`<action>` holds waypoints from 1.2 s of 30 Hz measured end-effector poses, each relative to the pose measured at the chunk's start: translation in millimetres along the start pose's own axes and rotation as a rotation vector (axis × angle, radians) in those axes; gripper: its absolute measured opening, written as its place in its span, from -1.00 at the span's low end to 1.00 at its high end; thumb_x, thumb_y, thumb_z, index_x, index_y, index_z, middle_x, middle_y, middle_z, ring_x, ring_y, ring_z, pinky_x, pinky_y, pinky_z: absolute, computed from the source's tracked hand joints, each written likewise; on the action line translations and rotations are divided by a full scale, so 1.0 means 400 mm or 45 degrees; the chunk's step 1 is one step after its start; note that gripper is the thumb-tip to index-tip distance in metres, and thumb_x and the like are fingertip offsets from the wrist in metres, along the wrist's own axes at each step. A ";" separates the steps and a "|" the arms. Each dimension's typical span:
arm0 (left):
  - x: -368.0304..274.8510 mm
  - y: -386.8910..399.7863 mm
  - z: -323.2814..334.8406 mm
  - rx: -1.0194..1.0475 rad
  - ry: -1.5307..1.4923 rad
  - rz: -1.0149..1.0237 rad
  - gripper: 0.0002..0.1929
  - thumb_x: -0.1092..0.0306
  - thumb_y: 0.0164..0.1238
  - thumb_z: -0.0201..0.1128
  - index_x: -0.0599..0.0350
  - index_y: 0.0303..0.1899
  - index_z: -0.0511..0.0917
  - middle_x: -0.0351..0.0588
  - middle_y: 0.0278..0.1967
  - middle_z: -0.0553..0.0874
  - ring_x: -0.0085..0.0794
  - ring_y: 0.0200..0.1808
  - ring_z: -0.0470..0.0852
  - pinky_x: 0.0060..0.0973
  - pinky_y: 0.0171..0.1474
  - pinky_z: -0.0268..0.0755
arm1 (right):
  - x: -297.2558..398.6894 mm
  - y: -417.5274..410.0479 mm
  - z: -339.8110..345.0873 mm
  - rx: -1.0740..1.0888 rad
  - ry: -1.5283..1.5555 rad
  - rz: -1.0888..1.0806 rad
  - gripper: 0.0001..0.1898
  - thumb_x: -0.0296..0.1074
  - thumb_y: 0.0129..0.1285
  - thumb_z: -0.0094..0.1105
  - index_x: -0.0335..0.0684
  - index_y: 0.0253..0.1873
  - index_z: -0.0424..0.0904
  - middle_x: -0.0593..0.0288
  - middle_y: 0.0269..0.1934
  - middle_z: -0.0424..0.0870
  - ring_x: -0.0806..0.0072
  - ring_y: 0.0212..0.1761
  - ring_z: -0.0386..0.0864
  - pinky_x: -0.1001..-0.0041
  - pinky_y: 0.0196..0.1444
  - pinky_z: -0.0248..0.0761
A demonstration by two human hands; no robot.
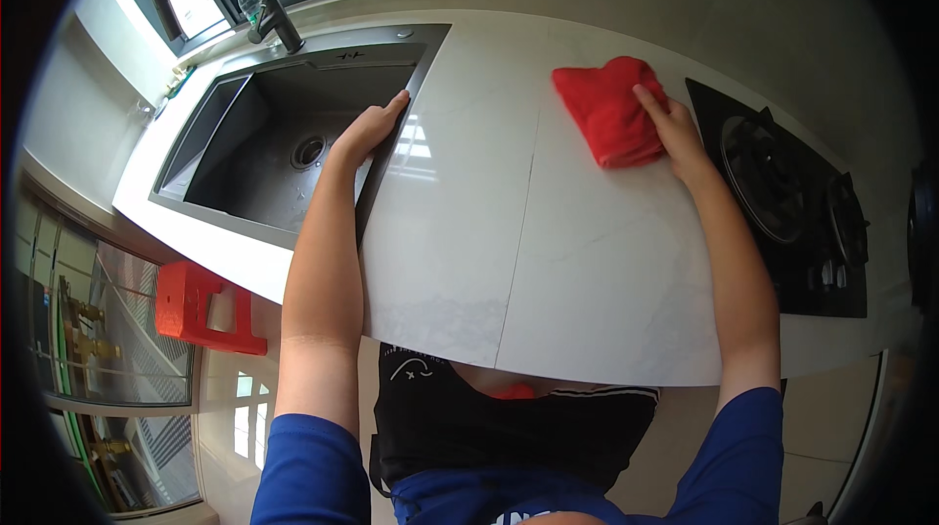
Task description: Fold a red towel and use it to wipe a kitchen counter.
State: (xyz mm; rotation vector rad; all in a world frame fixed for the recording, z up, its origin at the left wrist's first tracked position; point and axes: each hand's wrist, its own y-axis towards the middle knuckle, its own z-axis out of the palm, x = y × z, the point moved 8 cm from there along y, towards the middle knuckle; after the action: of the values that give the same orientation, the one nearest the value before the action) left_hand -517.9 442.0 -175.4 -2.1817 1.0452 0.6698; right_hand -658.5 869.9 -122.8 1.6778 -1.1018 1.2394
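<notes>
A folded red cloth [612, 110] lies on the white countertop [469, 231], towards its back right. My right hand [673, 125] grips the cloth's right edge, thumb on top and the other fingers hidden at its side or beneath it. At the left, my left hand [373, 127] rests on the right rim of the dark sink [293, 107], with its thumb along the rim. The fingers of that hand hang down inside the basin, mostly hidden from view.
A black gas hob [799, 283] is set into the counter at the right. A dark faucet [282, 29] rises behind the sink, near a plastic bottle [248, 0] by the window. A red plastic stool [180, 301] stands on the floor at the left. A seam crosses the counter.
</notes>
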 end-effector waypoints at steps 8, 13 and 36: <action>0.002 0.004 0.004 0.017 -0.038 0.010 -0.13 -0.41 0.42 -0.09 0.47 0.00 0.65 0.28 -0.09 0.71 -0.05 -0.04 0.67 -0.23 0.11 0.41 | 0.111 -0.245 0.321 1.231 -0.145 0.089 -0.46 -0.07 0.21 0.44 -0.39 0.12 0.61 0.18 -0.04 0.72 0.53 0.00 0.62 0.51 0.12 0.46; -0.005 -0.010 -0.001 0.017 0.005 -0.016 -0.11 -0.43 0.41 -0.10 0.47 0.01 0.64 0.30 -0.07 0.71 -0.02 0.00 0.66 -0.24 0.15 0.40 | 0.100 -0.303 0.352 1.611 -0.040 0.158 -0.48 -0.17 0.18 0.48 -0.39 0.14 0.62 0.16 -0.06 0.73 0.53 0.01 0.62 0.50 0.14 0.46; 0.010 0.008 -0.003 -0.007 0.001 0.009 -0.13 -0.41 0.43 -0.11 0.47 0.04 0.63 0.31 -0.04 0.70 -0.04 0.04 0.66 -0.31 0.21 0.35 | 0.114 -0.204 0.277 0.953 -0.094 0.168 -0.40 -0.09 0.15 0.49 -0.37 0.18 0.56 0.16 0.03 0.69 0.49 0.07 0.61 0.45 0.23 0.42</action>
State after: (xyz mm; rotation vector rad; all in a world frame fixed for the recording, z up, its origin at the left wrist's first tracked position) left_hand -518.1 437.7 -178.2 -2.1841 1.0532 0.6765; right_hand -540.4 786.3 -111.7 2.2273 -0.8420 1.8365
